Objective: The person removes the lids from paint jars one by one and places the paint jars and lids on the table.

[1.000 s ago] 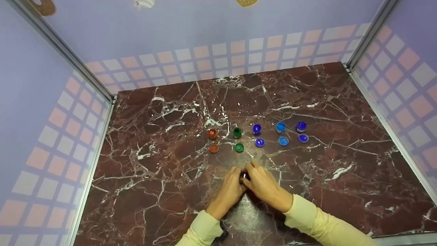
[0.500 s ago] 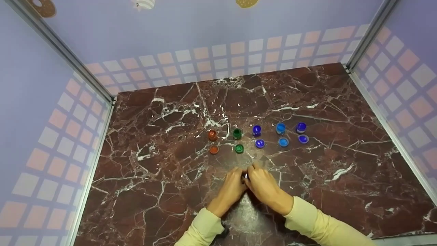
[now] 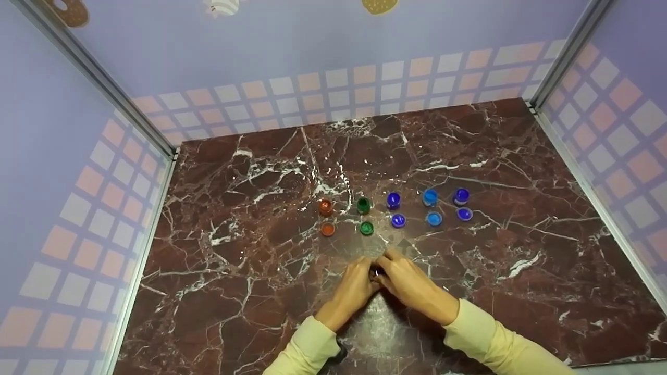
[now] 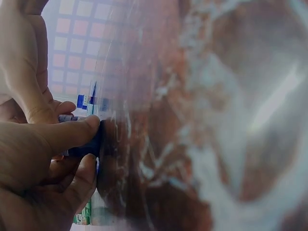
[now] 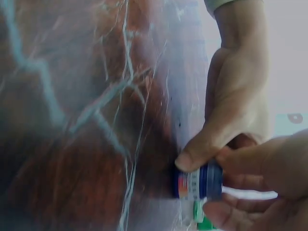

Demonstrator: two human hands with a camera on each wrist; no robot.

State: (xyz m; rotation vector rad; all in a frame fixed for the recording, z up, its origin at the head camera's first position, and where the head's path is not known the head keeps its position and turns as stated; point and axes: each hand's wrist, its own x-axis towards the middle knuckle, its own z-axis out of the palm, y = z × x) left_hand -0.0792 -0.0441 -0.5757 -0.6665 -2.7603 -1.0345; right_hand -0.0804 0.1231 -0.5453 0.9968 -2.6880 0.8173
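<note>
In the head view both hands meet over the table near its front middle, with a small dark jar point(image 3: 376, 272) between them. The right wrist view shows it as a dark blue paint jar point(image 5: 191, 184) with a printed label, upright on the table. My left hand point(image 3: 353, 284) grips the jar's body low down, its thumb on the label side. From the other side my right hand point(image 3: 410, 281) has its fingers round the lid point(image 5: 215, 181) at the top. In the left wrist view the fingers cover much of the jar point(image 4: 86, 147).
Beyond the hands stands a row of uncapped paint jars: orange point(image 3: 325, 207), green point(image 3: 363, 205), light blue point(image 3: 430, 197) and darker blue ones point(image 3: 393, 200). Each has its upturned lid point(image 3: 327, 229) in front. Patterned panels point(image 3: 338, 88) border the marbled table point(image 3: 234, 291).
My right wrist has swung slightly outward to the right while its fingers stay at the jar. The left hand keeps its grip, and the jar stays in place. The head view has shifted slightly.
</note>
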